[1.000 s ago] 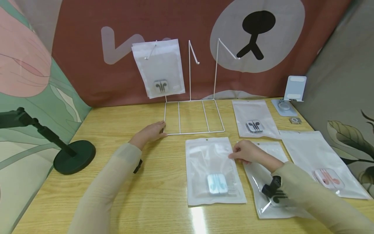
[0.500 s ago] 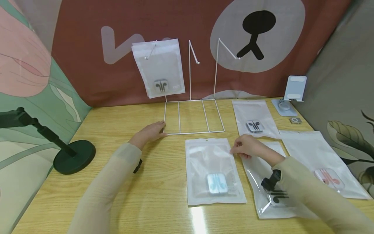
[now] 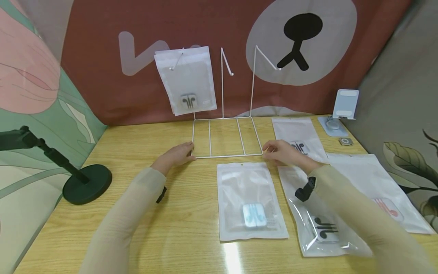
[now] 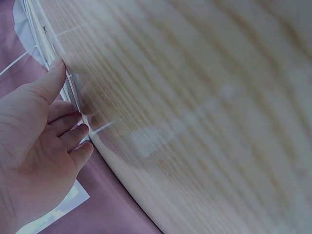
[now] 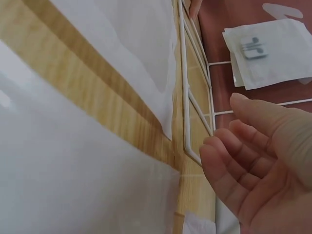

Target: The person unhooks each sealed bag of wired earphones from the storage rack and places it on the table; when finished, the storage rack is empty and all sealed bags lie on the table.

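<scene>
A white wire display rack (image 3: 236, 155) with upright hooks stands on the table. My left hand (image 3: 173, 156) holds its front left corner, thumb at the front wire and fingers by the side wire. At the front right corner is my right hand (image 3: 284, 152), its fingers loosely bent; in the right wrist view this hand (image 5: 263, 161) has nothing between thumb and fingers. White pouches (image 3: 191, 80) hang on the left hook, the front one showing an earphone case. Just in front of the rack lies a flat pouch with a light blue earphone case (image 3: 254, 215).
Right of it lie a pouch with black earphones (image 3: 325, 228), one with pink earphones (image 3: 407, 198), and another pouch (image 3: 297, 129) partly behind my right hand. A pale blue phone stand (image 3: 345, 103) is at the back right, a dark round-based stand (image 3: 87, 184) at left.
My right hand has left the edge of the light blue earphone pouch and moved up and left to the rack's front right corner. My left hand has stayed put.
</scene>
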The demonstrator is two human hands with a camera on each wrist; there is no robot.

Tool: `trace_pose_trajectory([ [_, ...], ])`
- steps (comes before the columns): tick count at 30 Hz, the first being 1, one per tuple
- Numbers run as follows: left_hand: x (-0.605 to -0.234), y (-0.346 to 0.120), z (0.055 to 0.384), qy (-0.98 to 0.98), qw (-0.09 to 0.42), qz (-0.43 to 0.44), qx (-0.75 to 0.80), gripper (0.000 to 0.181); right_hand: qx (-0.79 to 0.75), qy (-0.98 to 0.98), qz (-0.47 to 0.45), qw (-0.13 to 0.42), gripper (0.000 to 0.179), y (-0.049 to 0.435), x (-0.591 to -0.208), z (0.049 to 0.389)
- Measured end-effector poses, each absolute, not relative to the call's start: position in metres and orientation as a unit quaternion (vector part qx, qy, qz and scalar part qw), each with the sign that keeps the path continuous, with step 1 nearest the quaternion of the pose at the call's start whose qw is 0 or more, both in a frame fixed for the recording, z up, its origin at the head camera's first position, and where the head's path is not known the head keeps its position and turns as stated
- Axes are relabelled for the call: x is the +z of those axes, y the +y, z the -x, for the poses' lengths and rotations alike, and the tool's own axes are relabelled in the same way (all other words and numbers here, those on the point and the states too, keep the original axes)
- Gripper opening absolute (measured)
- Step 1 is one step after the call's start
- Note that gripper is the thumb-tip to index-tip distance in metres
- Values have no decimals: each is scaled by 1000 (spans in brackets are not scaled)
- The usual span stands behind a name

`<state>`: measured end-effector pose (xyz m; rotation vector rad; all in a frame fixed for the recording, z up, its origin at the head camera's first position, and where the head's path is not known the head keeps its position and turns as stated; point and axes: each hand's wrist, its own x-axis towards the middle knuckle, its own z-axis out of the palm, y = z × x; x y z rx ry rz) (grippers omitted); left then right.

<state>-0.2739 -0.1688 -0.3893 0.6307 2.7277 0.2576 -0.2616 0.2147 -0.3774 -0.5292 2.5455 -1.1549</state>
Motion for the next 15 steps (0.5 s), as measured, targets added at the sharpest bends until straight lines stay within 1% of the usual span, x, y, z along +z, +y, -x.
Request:
trace_pose_trajectory([
  [4, -389, -169, 273, 957, 167, -218, 93, 66, -405, 882, 197, 139, 25, 204, -378, 274],
  [7, -389, -169, 272, 957, 167, -217, 94, 66, -412, 878, 200, 142, 24, 196, -380, 281],
  [15, -387, -168, 271, 957, 168, -216, 95, 66, -431, 860, 210, 175, 20, 185, -397, 295],
])
